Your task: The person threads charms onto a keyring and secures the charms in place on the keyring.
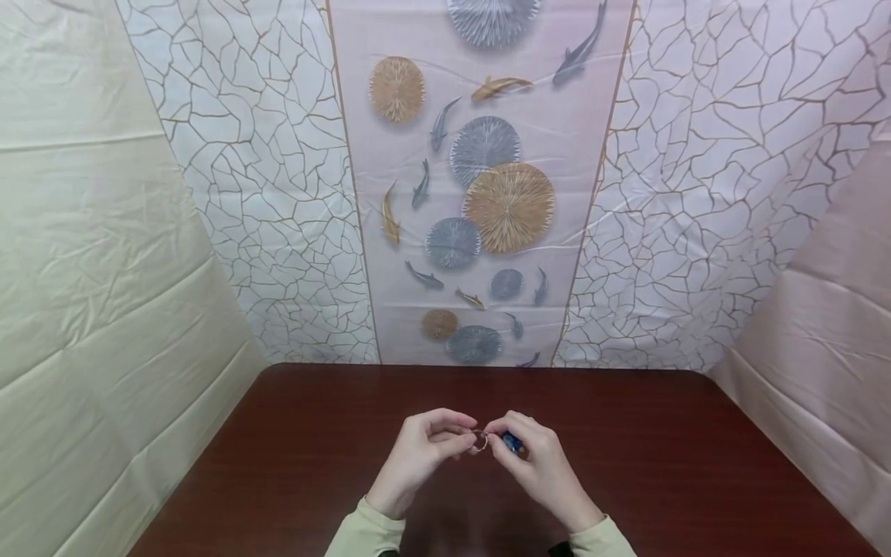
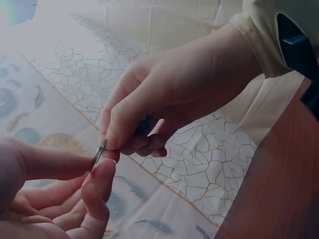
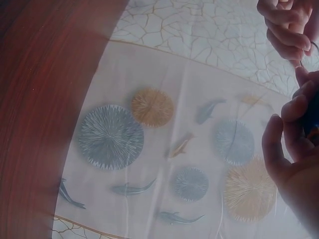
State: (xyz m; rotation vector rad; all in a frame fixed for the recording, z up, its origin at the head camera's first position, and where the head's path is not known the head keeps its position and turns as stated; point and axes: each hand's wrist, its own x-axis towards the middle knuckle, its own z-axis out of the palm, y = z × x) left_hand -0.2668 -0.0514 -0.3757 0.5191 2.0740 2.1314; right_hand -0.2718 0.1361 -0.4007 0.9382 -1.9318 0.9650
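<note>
Between my two hands, in the head view, is a small thin metal ring [image 1: 486,443] that looks like a key ring. My left hand [image 1: 426,449] pinches its left side between thumb and fingertips. From the other side, the thumb and index finger of my right hand [image 1: 534,458] pinch its edge. A small shiny blue object [image 1: 511,442] sits tucked under the curled fingers of the right hand; its kind is mostly hidden. The left wrist view shows the ring [image 2: 97,155] nearly edge-on, with both hands' fingertips on it. In the right wrist view the blue object [image 3: 312,115] is cut off at the edge.
A dark red-brown wooden table [image 1: 313,433] lies beneath the hands. Behind it hangs a patterned cloth [image 1: 480,309] with fish and round motifs. Plain pale cloths stand on the left [image 1: 104,309] and right [image 1: 807,340].
</note>
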